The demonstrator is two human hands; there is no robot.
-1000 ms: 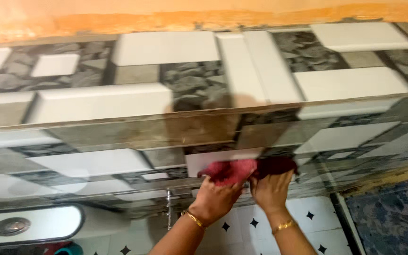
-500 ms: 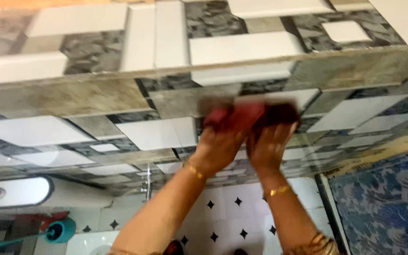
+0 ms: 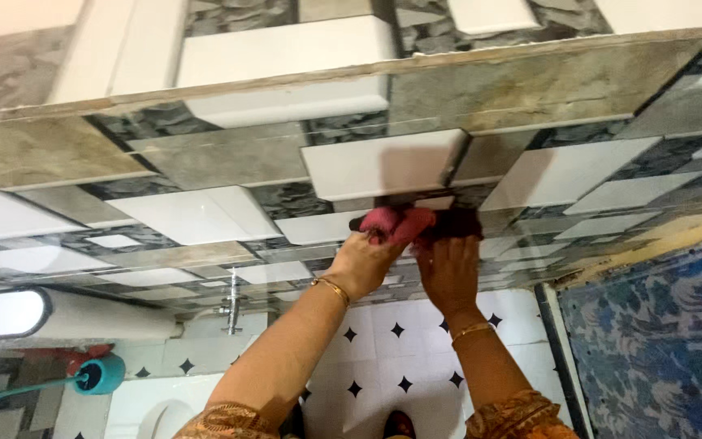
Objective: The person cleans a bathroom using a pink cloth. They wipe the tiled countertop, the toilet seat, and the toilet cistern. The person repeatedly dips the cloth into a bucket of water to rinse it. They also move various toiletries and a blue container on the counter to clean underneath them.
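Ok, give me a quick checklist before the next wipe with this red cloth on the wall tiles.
1. Left hand on the red cloth: ok, it grips the cloth.
2. Right hand on the cloth: ok, fingers press its darker end.
3. Cloth flat against the tiled wall: ok, bunched but touching.
4. Both bangles clear of the cloth: ok, at the wrists.
5. Tap clear of the arms: ok, off to the left.
6. Tiles already clean: cannot tell, glossy reflections hide it.

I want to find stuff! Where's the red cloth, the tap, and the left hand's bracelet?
red cloth (image 3: 400,223), head view, bunched middle.
tap (image 3: 231,305), head view, metal stem.
left hand's bracelet (image 3: 335,289), head view, gold band at wrist.
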